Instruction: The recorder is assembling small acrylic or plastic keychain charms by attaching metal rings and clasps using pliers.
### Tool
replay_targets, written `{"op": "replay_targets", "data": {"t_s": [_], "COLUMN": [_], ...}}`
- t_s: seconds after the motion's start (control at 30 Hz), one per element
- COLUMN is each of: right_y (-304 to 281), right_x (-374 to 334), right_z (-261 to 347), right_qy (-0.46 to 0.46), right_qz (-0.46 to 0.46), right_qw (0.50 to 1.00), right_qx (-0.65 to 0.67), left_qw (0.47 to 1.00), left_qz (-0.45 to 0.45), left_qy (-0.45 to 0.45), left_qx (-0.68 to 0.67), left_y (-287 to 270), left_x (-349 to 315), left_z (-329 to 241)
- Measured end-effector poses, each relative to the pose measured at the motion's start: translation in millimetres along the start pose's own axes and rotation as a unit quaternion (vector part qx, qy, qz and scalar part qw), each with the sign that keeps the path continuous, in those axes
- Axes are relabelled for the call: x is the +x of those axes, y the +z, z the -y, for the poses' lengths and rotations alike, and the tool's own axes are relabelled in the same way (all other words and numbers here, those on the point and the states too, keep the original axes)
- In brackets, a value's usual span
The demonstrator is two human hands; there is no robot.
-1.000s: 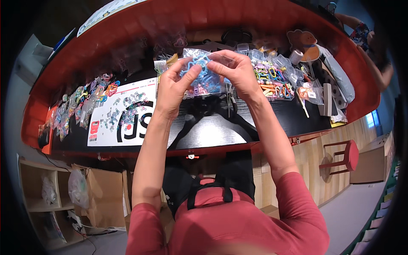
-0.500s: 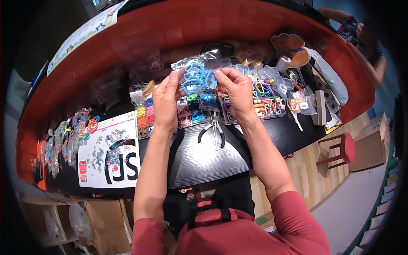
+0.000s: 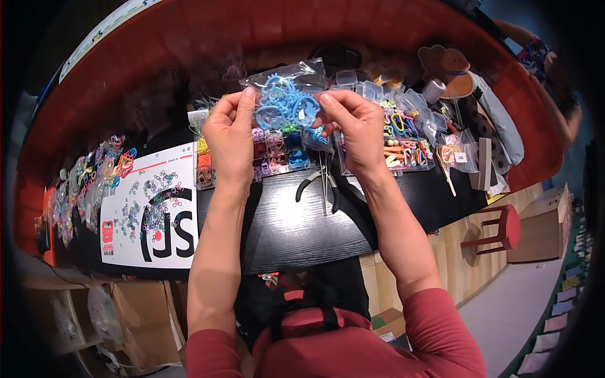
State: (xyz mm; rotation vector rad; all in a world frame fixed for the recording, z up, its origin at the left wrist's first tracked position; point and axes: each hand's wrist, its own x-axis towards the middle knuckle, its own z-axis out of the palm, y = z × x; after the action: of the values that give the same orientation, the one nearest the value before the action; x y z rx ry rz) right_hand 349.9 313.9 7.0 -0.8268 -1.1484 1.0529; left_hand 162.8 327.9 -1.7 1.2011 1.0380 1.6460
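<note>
A clear plastic bag [image 3: 302, 70] of light blue plastic rings [image 3: 277, 101] is held up over the table. My left hand [image 3: 230, 135] pinches its left side between thumb and fingers. Opposite it, my right hand [image 3: 356, 129] grips the right side, the thumb pressed on the plastic. Behind and below the bag, divided boxes carry small colourful pieces, among them a right-hand box [image 3: 409, 151] of coloured clips. Pliers with black handles [image 3: 307, 184] lie on the table under the bag, and what looks like slim metal tweezers [image 3: 325, 195] rests across them.
To the left, a white sheet [image 3: 135, 195] is strewn with tiny rings, beside bags of coloured pieces [image 3: 79, 195]. A red wall [image 3: 252, 34] curves behind the black table [image 3: 283, 217]. A red stool [image 3: 507, 227] and another person's arm [image 3: 561, 120] are at the right.
The bag has tilted and spread, its blue rings shifting lower right inside. Both hands keep hold, now slightly farther apart. The whole view has shifted a little.
</note>
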Motion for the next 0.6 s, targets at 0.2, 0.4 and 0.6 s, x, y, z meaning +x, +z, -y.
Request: {"op": "replay_targets", "data": {"t_s": [0.2, 0.4, 0.6], "right_y": [2.2, 5.4, -7.6], "right_x": [-1.3, -5.8, 2.8], "right_z": [-5.6, -6.0, -0.6], "right_qy": [0.01, 0.05, 0.054], "right_qz": [-0.029, 0.06, 0.023], "right_qw": [0.997, 0.996, 0.998], "right_qx": [0.066, 0.037, 0.005], "left_qw": [0.923, 0.917, 0.946], "left_qz": [0.153, 0.147, 0.098], "left_qy": [-0.158, -0.2, -0.175], "left_qx": [-0.314, -0.313, -0.254], "left_y": [14.6, 18.5, 18.7], "left_x": [-11.8, -17.1, -17.3], "left_z": [7.2, 16.7, 3.7]}}
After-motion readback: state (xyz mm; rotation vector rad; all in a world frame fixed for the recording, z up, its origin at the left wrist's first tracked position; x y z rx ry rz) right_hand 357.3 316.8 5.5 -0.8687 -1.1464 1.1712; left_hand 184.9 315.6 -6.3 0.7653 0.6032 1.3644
